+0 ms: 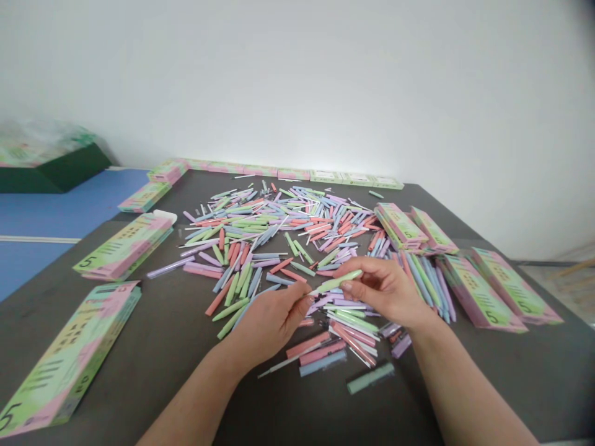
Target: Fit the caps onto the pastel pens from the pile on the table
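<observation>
A light green pen barrel (pixel 335 282) is held up over the pile, lying nearly level. My right hand (pixel 388 290) pinches its right end between thumb and fingers. At the barrel's narrow, pale left end, the thumb and forefinger of my left hand (pixel 274 319) are closed together; the exact grip point is partly hidden. Below my hands lie pink barrels (pixel 323 353), a blue barrel (pixel 323 363), a separate green barrel (pixel 370 378) and a thin white refill (pixel 283 367).
A wide heap of pastel pen parts (pixel 279 217) covers the dark table (pixel 176 359). Patterned boxes stand on the left (pixel 69 353), right (pixel 483 291) and along the back edge (pixel 292 174). A row of pens (pixel 430 282) lies right. A dark green bin (pixel 56 170) sits far left.
</observation>
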### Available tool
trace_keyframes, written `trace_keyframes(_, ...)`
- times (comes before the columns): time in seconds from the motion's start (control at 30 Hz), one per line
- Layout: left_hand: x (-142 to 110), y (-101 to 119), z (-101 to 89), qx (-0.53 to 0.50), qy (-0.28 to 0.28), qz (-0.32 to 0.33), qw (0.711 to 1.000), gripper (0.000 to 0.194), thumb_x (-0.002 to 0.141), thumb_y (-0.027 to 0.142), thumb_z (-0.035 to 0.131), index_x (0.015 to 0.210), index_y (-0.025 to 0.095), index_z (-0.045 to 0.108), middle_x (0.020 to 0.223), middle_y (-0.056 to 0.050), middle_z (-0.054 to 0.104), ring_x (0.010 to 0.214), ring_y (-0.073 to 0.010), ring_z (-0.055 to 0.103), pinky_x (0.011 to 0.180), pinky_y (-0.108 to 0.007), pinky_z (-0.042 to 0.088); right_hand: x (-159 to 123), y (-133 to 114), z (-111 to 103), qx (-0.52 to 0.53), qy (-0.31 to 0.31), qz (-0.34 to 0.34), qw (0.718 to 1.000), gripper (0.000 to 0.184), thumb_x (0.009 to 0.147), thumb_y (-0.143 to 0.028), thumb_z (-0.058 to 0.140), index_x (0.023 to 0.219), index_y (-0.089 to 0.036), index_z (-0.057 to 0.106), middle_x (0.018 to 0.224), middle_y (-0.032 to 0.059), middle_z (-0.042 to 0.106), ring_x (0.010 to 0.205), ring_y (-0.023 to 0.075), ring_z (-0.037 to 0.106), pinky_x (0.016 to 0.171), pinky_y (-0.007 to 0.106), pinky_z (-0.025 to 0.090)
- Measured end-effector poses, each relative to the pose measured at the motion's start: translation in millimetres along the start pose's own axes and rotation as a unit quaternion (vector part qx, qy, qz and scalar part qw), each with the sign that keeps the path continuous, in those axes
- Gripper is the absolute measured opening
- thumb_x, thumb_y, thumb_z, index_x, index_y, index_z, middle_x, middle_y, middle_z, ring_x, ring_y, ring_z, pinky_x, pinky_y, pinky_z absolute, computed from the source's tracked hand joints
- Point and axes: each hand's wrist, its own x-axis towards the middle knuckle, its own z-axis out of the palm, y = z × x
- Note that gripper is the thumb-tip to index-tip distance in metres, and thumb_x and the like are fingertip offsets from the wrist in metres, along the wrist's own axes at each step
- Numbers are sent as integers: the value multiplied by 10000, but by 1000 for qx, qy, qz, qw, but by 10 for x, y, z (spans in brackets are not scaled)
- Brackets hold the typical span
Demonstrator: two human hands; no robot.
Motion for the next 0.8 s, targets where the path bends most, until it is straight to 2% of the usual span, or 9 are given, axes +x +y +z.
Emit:
trace_keyframes(0.1, 5, -14, 0, 27, -1, -4, 1000, 242, 990, 342, 325, 853, 214, 478, 666, 32, 537, 616, -146, 538, 578, -250, 279, 5, 6, 12, 0, 5, 7, 1000, 194, 758, -299, 729, 876, -149, 697, 644, 25, 647, 541, 114, 581, 483, 211, 449)
trace_keyframes(0.4, 9, -45, 15, 81, 14, 10, 997, 248, 988, 335, 322, 853, 216, 492, 657, 21, 572, 608, -157, 561, 564, -243, 293, 20, 29, 46, 0, 12, 20, 1000, 245, 763, -348, 727, 879, -137, 685, 590, 17, 645, 518, 120, 605, 477, 214, 480)
trace_keyframes(0.6, 24, -36, 17, 72, 14, 5, 997, 262, 987, 336, 312, 845, 214, 495, 654, 17, 573, 609, -158, 563, 567, -246, 296, 33, 23, 83, 24, 14, 8, 1000, 183, 766, -299, 729, 861, -148, 687, 594, 7, 641, 508, 113, 602, 476, 217, 490)
trace_keyframes(0.8, 18, -33, 20, 35, 19, 3, 999, 255, 989, 336, 316, 834, 212, 475, 618, 35, 525, 562, -142, 519, 563, -248, 275, 43, 61, 65, 45, 27, 2, 999, 188, 758, -309, 737, 853, -155, 685, 557, -3, 626, 477, 111, 580, 443, 209, 448)
